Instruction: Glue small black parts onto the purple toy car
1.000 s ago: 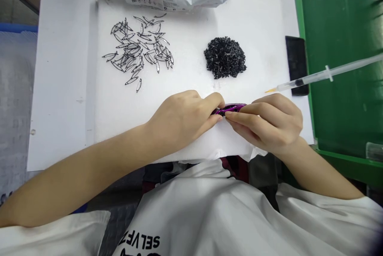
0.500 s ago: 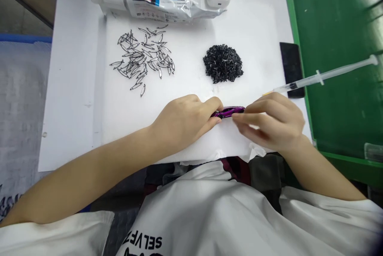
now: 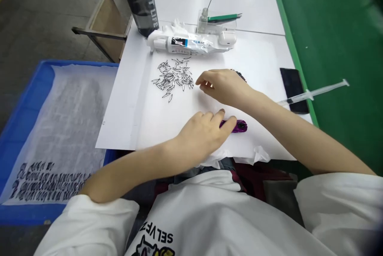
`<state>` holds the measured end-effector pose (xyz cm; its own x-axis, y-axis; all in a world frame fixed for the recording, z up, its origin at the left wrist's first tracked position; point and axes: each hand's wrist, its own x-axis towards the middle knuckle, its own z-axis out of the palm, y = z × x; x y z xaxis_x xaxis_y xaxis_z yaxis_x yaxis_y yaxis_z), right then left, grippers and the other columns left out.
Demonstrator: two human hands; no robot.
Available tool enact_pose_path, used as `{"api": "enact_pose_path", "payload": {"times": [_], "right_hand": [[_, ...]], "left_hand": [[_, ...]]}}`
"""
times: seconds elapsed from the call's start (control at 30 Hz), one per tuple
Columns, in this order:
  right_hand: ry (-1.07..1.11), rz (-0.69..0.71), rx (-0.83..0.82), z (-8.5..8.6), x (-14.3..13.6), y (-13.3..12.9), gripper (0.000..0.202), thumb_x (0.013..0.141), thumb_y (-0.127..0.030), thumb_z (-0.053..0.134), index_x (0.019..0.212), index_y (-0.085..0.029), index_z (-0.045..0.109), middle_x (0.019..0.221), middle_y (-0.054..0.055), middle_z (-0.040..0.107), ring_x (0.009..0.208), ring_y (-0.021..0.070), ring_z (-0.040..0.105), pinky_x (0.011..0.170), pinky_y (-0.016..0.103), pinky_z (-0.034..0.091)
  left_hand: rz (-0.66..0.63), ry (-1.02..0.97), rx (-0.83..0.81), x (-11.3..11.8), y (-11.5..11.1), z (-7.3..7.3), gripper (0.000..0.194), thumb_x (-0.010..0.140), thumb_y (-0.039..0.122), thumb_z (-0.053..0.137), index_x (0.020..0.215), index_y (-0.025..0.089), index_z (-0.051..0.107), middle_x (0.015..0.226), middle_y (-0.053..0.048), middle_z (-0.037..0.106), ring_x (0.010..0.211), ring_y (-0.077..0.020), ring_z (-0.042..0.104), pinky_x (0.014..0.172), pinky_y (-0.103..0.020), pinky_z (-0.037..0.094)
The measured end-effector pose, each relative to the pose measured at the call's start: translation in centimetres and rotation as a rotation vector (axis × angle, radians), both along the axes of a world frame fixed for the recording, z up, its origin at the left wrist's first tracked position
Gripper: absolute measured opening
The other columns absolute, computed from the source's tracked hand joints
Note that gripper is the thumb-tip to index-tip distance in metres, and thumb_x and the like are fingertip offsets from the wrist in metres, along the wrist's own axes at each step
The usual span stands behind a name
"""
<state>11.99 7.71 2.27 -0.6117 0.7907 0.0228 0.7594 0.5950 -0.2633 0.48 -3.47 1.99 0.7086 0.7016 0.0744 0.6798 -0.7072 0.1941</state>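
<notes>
White table (image 3: 119, 136), green floor (image 3: 335, 40), blue crate (image 3: 26, 100)

A shiny purple toy car (image 3: 238, 126) lies on the white sheet (image 3: 155, 116). At 11 o'clock from it are black-rimmed clear slivers (image 3: 172, 77). A black pad (image 3: 292, 88) sits at 2 o'clock by the green surface (image 3: 335, 48). A blue bin (image 3: 26, 96) stands at 9 o'clock.

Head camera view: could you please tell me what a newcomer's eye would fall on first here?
Probably the shiny purple toy car at the near edge of the white sheet, pinned under the left hand. Next, the right hand reaching across toward the scatter of thin clear slivers mid-sheet. A syringe lies at the right, half over the green surface.
</notes>
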Motion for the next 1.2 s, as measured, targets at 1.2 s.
{"api": "enact_pose_path", "payload": {"times": [1.2], "right_hand": [[0.93, -0.201, -0.555, -4.0, 7.9, -20.7, 0.007, 0.081, -0.015, 0.061, 0.082, -0.021, 0.065, 0.075, 0.0, 0.062, 0.066, 0.0104, 0.058, 0.057, 0.022, 0.049]], "left_hand": [[0.551, -0.996, -1.367, 0.9, -10.5, -10.3, 0.036, 0.08, 0.045, 0.04, 0.07, 0.016, 0.057, 0.062, -0.005, 0.056, 0.055, -0.016, 0.054, 0.054, -0.029, 0.046]]}}
